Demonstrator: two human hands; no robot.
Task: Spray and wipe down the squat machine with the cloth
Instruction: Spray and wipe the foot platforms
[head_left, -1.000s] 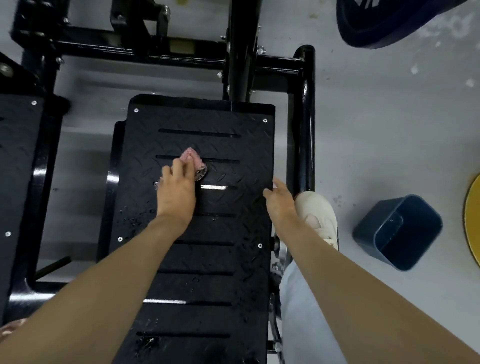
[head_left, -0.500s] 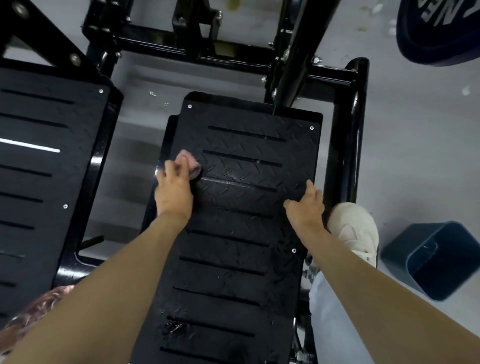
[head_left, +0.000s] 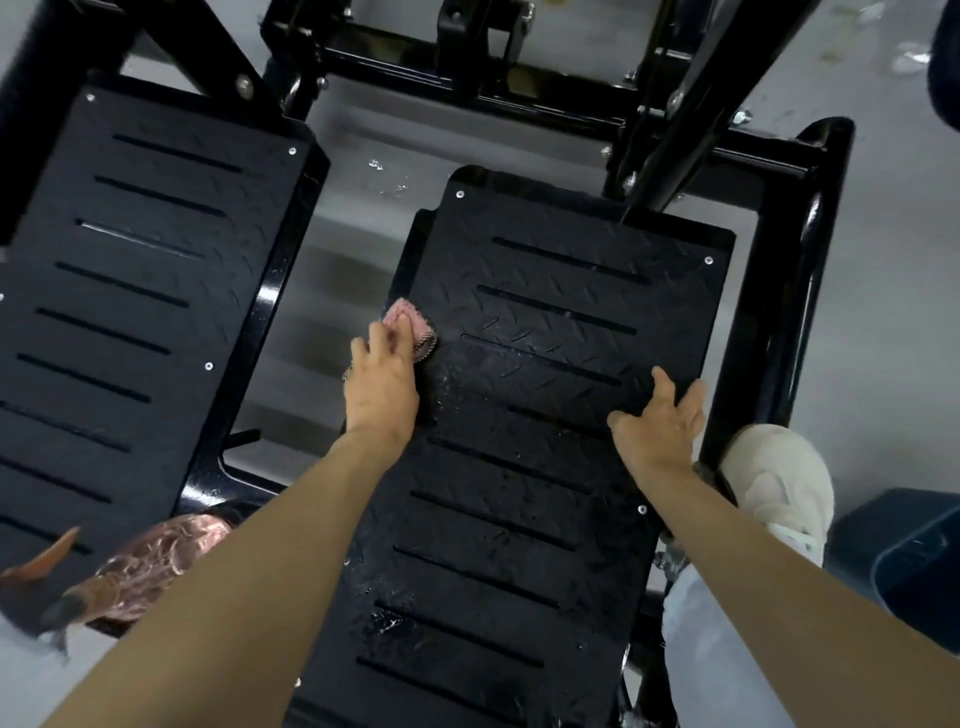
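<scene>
Cloth (head_left: 408, 319) slid to footplate (head_left: 545, 467)'s left edge.
Left hand (head_left: 382, 387) presses it flat-fingered; right hand (head_left: 657, 428), fingers spread, rests on the right edge. The footplate's length runs forward.

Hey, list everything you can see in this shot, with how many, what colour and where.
Right foot plate: one, black, centre.
Left foot plate: one, black, left.
Machine frame: one, black, around both plates.
Cloth: one, pink, right plate's left edge.
Bin: one, dark blue, floor, far right.
Shiny object: one, coppery pink, lower left; unidentifiable.
Floor: grey, all round.
Shoe: one, off-white, right of frame.
Trouser leg: one, pale, lower right.
Left hand: one, presses the cloth.
Right hand: one, fingers spread, on right plate's right edge.
</scene>
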